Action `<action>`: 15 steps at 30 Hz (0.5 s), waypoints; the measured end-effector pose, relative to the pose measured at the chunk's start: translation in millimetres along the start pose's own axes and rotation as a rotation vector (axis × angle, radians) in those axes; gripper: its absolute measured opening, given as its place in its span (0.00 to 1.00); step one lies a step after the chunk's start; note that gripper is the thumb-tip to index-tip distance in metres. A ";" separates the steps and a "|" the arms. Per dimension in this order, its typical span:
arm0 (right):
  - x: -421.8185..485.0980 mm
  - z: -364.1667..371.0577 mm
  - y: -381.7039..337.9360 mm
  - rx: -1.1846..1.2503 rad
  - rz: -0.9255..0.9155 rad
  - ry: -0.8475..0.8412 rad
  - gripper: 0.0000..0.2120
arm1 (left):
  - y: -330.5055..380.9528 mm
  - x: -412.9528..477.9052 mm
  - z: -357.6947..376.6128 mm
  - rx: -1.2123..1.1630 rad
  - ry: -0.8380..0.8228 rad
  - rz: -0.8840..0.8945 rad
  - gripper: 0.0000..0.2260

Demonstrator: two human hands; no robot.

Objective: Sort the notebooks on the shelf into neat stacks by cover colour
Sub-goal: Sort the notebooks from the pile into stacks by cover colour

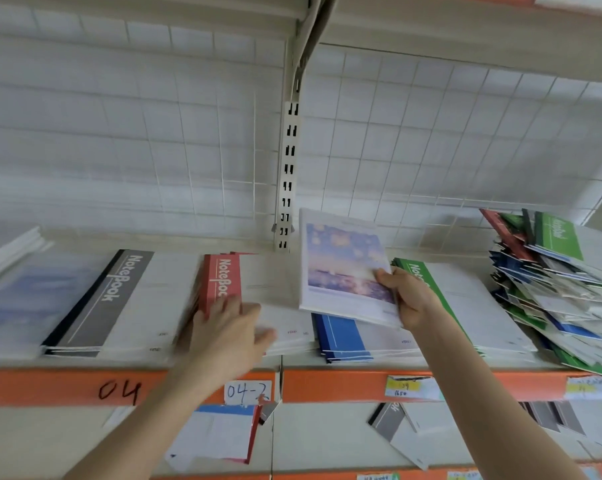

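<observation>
Right hand pinching sky-photo paper notebook by right edge, thumb on cover; notebook lying left of fingers, long axis near-far, above blue-spined stack. Left hand, fingers spread, pressing red-spined stack; seemingly nearer leftward bluish-cover pile.

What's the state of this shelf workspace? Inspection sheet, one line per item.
Surface: shelf, orange front edge, 04-2 tag.
Job's things: grey-spine stack, red-spine stack, blue-spine stack, green-spine stack. The picture-cover notebook is held above the blue one. The mixed heap at right is slumped and unsorted.
Clutter: loose notebooks on the lower shelf.
Grippers: left hand rests on the red-spine stack, blurred; right hand grips the picture-cover notebook's edge.
Cables: nothing seen.
Surroundings: wire grid panel, slotted upright, another shelf overhead.
</observation>
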State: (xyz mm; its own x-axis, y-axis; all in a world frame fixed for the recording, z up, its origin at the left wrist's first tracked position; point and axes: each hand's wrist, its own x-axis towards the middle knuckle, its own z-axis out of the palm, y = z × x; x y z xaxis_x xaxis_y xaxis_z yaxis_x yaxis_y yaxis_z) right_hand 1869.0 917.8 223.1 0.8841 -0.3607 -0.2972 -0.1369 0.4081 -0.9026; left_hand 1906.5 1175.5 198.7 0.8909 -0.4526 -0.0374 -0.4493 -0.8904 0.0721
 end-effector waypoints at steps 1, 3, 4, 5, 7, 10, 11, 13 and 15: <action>-0.7 0.7 -0.3 -0.004 0.003 0.003 0.04 | 4.4 -5.5 5.6 0.024 -0.012 0.015 0.26; -1.2 2.8 0.2 -0.008 0.007 0.011 0.04 | 6.0 -8.3 13.9 0.074 0.028 0.020 0.31; -1.1 4.2 0.8 -0.010 0.008 0.011 0.06 | 5.5 -7.9 16.8 0.084 0.044 0.026 0.37; -1.2 6.0 1.2 -0.012 0.010 0.008 0.07 | 4.9 -7.3 18.0 0.088 0.048 0.040 0.41; -2.4 11.3 1.5 -0.019 0.014 -0.002 0.04 | 2.0 -7.0 18.4 0.059 0.056 0.070 0.44; -3.9 23.9 2.6 -0.013 0.002 -0.037 0.02 | -3.5 -12.8 10.0 -0.341 0.185 0.062 0.31; -4.9 30.8 3.4 -0.009 -0.002 -0.055 0.02 | -6.8 -17.8 5.2 -0.572 0.237 0.029 0.29; -6.5 49.6 7.2 0.011 -0.017 -0.093 0.03 | -15.8 -28.7 -6.3 -1.032 0.313 -0.028 0.30; -8.9 74.8 14.0 0.035 -0.034 -0.142 0.04 | -27.3 -38.1 -17.1 -1.386 0.338 -0.052 0.25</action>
State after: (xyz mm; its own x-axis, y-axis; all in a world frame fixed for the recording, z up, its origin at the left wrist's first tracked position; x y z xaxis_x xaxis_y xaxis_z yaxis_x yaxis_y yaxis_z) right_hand 1892.7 989.5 236.4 0.9427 -0.2536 -0.2170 -0.0920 0.4278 -0.8992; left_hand 1885.9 1217.8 215.2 0.9653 -0.2135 0.1507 -0.1652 -0.0515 0.9849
